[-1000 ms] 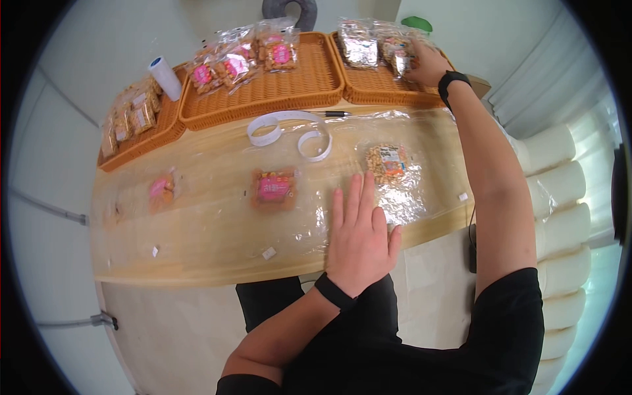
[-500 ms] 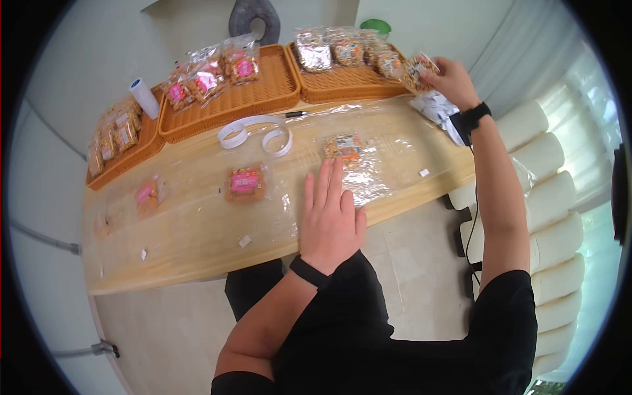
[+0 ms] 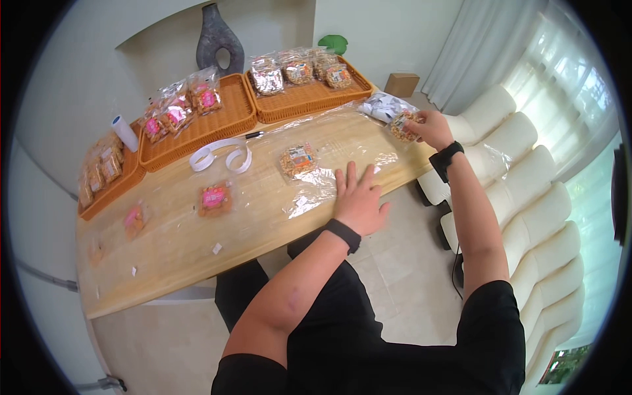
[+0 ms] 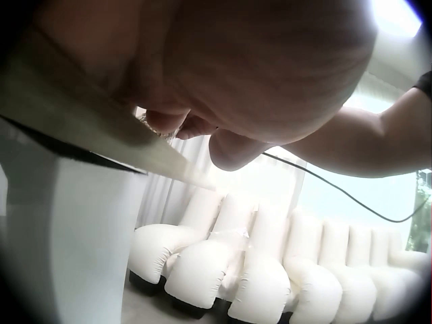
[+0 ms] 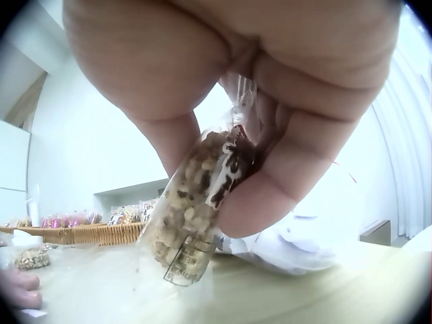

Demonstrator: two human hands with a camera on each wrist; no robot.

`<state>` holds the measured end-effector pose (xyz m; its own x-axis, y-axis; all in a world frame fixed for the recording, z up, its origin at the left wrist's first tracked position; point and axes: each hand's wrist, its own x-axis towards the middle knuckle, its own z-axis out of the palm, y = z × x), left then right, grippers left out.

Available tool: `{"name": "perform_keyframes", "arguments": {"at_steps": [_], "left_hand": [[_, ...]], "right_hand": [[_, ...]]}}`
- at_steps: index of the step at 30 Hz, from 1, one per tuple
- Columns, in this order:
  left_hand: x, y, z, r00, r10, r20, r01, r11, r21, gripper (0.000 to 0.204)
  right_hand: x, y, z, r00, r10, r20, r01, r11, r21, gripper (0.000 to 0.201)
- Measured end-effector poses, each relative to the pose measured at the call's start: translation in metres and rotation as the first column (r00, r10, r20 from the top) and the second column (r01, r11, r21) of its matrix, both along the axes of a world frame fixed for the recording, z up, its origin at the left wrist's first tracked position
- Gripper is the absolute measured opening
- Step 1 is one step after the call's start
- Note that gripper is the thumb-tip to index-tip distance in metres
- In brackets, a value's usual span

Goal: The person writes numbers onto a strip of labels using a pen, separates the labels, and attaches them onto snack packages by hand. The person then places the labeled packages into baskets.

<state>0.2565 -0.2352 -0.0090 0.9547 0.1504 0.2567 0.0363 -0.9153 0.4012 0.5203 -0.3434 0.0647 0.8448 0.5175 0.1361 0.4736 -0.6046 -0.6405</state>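
Note:
At the table's right end, my right hand pinches a clear packet of round puffed-grain snack; the right wrist view shows the packet tilted between thumb and fingers. My left hand lies at the table's front edge with its fingers spread, holding nothing. Left of its fingertips sits a similar packet on clear plastic film. Farther left are a pink-labelled packet and another pink-labelled one. In the left wrist view my left hand fills the top, its fingertips partly hidden.
Wicker trays of packets run along the back: right, middle and left. A white tape strip, a pen and a white-and-grey bag lie on the table. White chairs stand at the right.
My right hand has lifted a packet out of the right tray and brought it forward over the table's right end. My left hand has shifted right, away from the packet near it. The view has turned right.

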Motion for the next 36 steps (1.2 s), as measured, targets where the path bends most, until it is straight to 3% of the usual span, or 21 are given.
{"name": "perform_keyframes", "arguments": {"at_steps": [3,8,10,16,18,23,25,26,29,30,33,36], "left_hand": [[0.003,0.001,-0.007,0.999,0.018,0.042,-0.017,0.999,-0.037,0.047],[0.008,0.005,-0.018,0.989,0.002,0.146,0.002,1.000,-0.028,0.050],[0.008,0.004,-0.020,0.986,-0.012,0.168,0.014,1.000,-0.005,0.050],[0.008,0.004,-0.017,0.978,0.008,0.208,0.000,0.999,-0.035,0.047],[0.008,0.004,-0.019,0.976,0.002,0.220,0.007,0.999,-0.041,0.046],[0.007,0.003,-0.014,0.973,-0.012,0.229,0.026,0.998,-0.060,0.043],[0.006,0.005,-0.013,0.977,-0.007,0.214,0.014,0.999,-0.033,0.042],[0.006,0.006,-0.014,0.978,-0.001,0.209,0.008,0.999,-0.032,0.042],[0.005,0.007,-0.015,0.971,0.014,0.240,0.000,0.998,-0.056,0.042],[0.005,0.007,-0.016,0.969,0.009,0.246,0.004,0.999,-0.054,0.042],[0.006,0.006,-0.018,0.966,0.010,0.257,0.003,0.999,-0.051,0.042],[0.009,0.004,-0.019,0.963,0.018,0.269,-0.002,0.998,-0.061,0.040]], "right_hand": [[-0.002,-0.001,-0.011,0.995,0.051,-0.082,-0.048,0.998,0.029,0.063],[0.005,0.004,-0.016,0.998,0.019,-0.058,-0.021,0.999,-0.030,0.062],[0.005,0.005,-0.015,0.997,0.031,-0.066,-0.038,0.994,-0.100,0.060],[0.004,0.020,-0.030,0.993,0.043,-0.110,-0.042,0.999,0.015,0.049],[0.002,0.031,-0.031,0.969,0.139,-0.204,-0.141,0.990,0.002,0.042],[-0.018,0.039,-0.022,0.976,0.112,-0.186,-0.124,0.991,-0.054,0.030],[-0.011,0.046,-0.035,0.996,0.077,-0.039,-0.079,0.996,-0.042,0.027],[-0.007,0.048,-0.040,0.996,0.083,-0.044,-0.085,0.996,-0.041,0.027],[-0.002,0.052,-0.049,0.939,0.124,-0.321,-0.107,0.992,0.072,0.042],[-0.011,0.050,-0.045,0.934,0.114,-0.338,-0.079,0.990,0.117,0.045],[-0.014,0.048,-0.043,0.959,0.105,-0.265,-0.091,0.994,0.065,0.049],[-0.016,0.049,-0.041,0.972,0.100,-0.212,-0.125,0.987,-0.106,0.053]]}}
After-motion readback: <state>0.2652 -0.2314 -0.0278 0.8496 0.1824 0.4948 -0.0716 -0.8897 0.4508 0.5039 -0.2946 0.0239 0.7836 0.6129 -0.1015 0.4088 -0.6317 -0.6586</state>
